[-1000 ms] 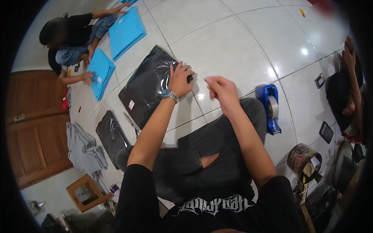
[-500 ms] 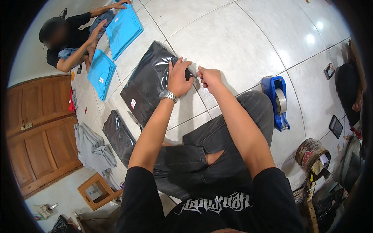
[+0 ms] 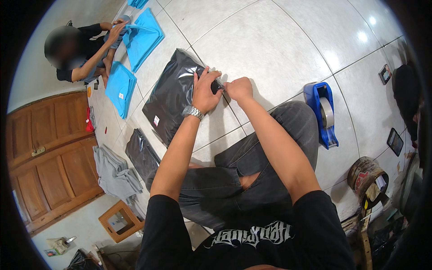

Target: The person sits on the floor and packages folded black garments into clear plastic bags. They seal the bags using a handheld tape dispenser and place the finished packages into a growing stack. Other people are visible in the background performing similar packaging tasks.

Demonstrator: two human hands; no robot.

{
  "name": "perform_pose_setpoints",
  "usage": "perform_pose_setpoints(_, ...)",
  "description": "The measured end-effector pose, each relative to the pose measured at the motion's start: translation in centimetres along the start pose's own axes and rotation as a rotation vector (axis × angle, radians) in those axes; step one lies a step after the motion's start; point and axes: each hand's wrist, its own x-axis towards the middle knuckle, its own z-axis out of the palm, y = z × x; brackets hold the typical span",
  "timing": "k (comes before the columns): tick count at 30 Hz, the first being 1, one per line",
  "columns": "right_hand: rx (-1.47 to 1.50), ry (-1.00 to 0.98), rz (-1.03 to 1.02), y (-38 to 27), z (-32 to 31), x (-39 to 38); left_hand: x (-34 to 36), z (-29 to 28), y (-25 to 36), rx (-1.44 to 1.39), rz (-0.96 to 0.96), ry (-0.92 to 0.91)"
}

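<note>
A black folded bundle in glossy clear plastic [image 3: 168, 94] lies on the floor before me, with a small white label near its lower left corner. My left hand [image 3: 205, 93], wearing a metal watch, presses on its right end with the fingers partly spread. Close beside it, my right hand [image 3: 239, 89] is pinched at the bundle's right edge. Whatever sits between those fingertips is too small to make out. A smaller black wrapped bundle [image 3: 141, 153] lies by my left knee, partly hidden by my arm.
A blue tape dispenser [image 3: 325, 114] stands right of my knee. At the far left, a person [image 3: 74, 54] handles blue cloth [image 3: 145, 38] beside another folded blue piece [image 3: 120, 87]. Grey cloth [image 3: 114, 171] lies near the wooden door [image 3: 54, 148]. A round tub [image 3: 366, 177] and phone [image 3: 395, 141] are rightward.
My right hand has moved slightly left, closer to my left hand and the bundle's edge. The other person has lifted and folded over a corner of the farther blue cloth.
</note>
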Motion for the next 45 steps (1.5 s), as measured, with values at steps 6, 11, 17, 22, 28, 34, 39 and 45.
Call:
perform_pose_setpoints(6,0.048,0.016,0.071,-0.4,-0.8,-0.5,1.0,-0.5,1.2,0.157,0.002,-0.153)
perform_pose_setpoints(11,0.137,-0.01,0.074,-0.5,-1.3,-1.5,1.5,-1.1,0.9,0.234,-0.007,-0.252)
perform_pose_setpoints(17,0.266,-0.097,0.132,-0.7,-2.1,-2.4,2.2,-1.6,0.4,0.225,0.008,-0.29)
perform_pose_setpoints(22,0.473,-0.181,0.24,-2.0,-2.9,-3.8,2.1,-1.8,-0.3,0.184,-0.006,-0.309)
perform_pose_setpoints(28,0.452,-0.195,0.235,-2.1,-2.1,-3.8,2.2,-1.8,-0.7,0.155,-0.002,-0.326)
perform_pose_setpoints(34,0.532,-0.173,0.275,-2.1,-1.5,-3.9,2.4,-1.3,-0.2,0.142,-0.026,-0.283)
perform_pose_setpoints(39,0.49,-0.169,0.261,-2.2,-1.2,-4.5,2.4,-1.1,0.2,0.169,-0.041,-0.247)
perform_pose_setpoints(45,-0.042,-0.193,0.026,-0.6,-0.3,-5.0,1.3,-1.8,0.6,0.262,0.054,-0.268)
